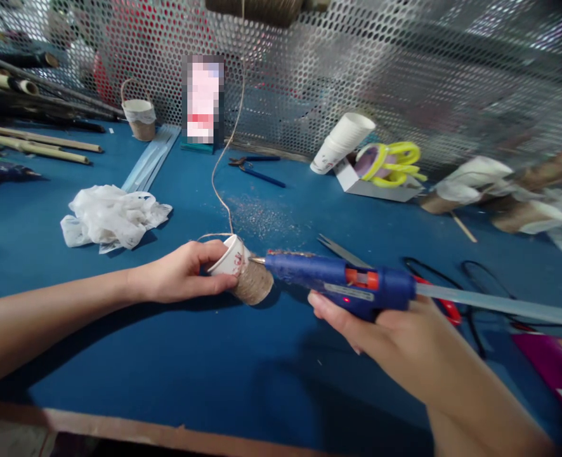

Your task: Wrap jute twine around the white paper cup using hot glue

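My left hand (181, 273) grips a small paper cup (231, 259) lying on its side, its lower half wrapped in brown twine (253, 284). A strand of twine (224, 152) runs up from the cup toward a spool at the top. My right hand (385, 330) holds a blue hot glue gun (338, 282) with an orange trigger. Its metal nozzle touches the cup where the twine wrap ends. A clear glue stick (500, 308) sticks out behind the gun.
On the blue table (167, 355) lie crumpled white plastic (112, 216), bamboo sticks (33, 143), a small basket cup (139, 117), pliers (257, 168), stacked paper cups (340, 143), a yellow tape dispenser (390, 164) and scissors (433, 285). Perforated metal mesh (405, 76) stands behind.
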The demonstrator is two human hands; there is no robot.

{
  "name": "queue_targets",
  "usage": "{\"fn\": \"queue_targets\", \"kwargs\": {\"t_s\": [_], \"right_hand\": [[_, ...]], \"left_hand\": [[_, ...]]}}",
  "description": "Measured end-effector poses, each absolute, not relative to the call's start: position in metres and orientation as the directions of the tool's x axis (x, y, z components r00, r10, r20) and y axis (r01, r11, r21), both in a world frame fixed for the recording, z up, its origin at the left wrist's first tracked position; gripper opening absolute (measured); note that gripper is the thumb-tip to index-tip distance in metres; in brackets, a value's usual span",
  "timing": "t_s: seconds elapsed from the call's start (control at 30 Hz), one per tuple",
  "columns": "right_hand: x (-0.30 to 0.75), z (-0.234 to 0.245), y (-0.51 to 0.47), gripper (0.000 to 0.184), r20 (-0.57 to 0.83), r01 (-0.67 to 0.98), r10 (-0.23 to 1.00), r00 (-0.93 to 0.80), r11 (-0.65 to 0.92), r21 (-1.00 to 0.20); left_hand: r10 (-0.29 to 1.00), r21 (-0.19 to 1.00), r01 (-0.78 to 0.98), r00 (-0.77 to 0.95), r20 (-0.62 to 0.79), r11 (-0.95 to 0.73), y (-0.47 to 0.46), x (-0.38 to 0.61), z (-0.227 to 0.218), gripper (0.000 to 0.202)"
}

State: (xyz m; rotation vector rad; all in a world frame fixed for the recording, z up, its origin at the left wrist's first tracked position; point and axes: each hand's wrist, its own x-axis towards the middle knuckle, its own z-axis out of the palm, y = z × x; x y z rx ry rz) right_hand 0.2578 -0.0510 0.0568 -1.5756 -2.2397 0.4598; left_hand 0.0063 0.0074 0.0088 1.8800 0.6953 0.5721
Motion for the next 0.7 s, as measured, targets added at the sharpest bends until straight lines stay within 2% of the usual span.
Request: {"fn": "queue_targets", "kwargs": {"t_s": [0.17, 0.37, 0.5, 0.7], "right_hand": [[0.2562, 0.0599, -0.0438, 0.045, 0.116, 0.803, 0.938, -0.325, 0.339, -0.490], [0.2551, 0.0615, -0.0454, 0.034, 0.090, 0.787, 0.947, -0.308, 0.307, -0.536], [0.2575, 0.0620, -0.0490, 0.039, 0.068, 0.782, 0.934, -0.351, 0.333, -0.526], [0.2597, 0.0579, -0.0455, 0.041, 0.031, 0.769, 0.967, -0.252, 0.220, -0.600]], "left_hand": [[0.652, 0.892, 0.178, 0.742, 0.155, -0.414, 0.0088, 0.0048, 0.0084, 0.013], [0.640, 0.893, 0.163, 0.751, 0.163, -0.419, 0.0089, 0.0044, 0.0086, 0.013], [0.637, 0.894, 0.161, 0.754, 0.162, -0.418, 0.0096, 0.0051, 0.0094, 0.012], [0.609, 0.878, 0.116, 0.762, 0.222, -0.465, 0.0104, 0.0058, 0.0088, 0.007]]}}
